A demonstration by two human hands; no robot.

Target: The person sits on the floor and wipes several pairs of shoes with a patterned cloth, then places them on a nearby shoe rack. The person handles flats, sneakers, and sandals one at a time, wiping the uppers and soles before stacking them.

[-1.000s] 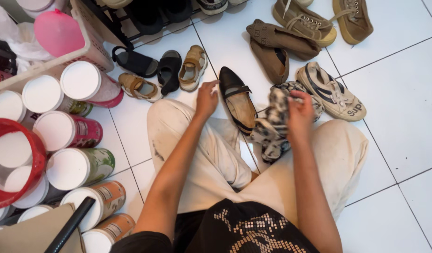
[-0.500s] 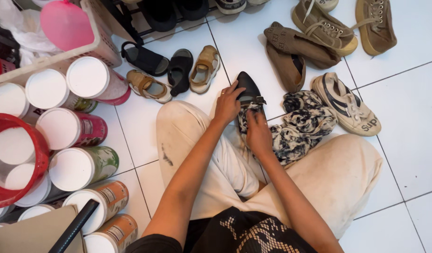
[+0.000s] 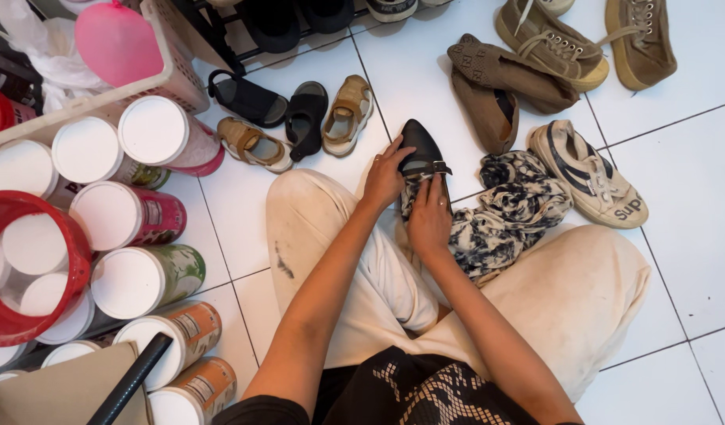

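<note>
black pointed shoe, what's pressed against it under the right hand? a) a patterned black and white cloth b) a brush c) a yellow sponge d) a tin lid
a: the right hand presses a patterned black and white cloth against the black pointed shoe, while the left hand steadies the shoe at its side.

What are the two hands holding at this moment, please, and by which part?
The left hand grips the black pointed flat shoe by its side; the right hand presses a patterned cloth against its heel.

Bright, even indoor light; soft shadows, mild tile glare, sharp focus throughout.
</note>
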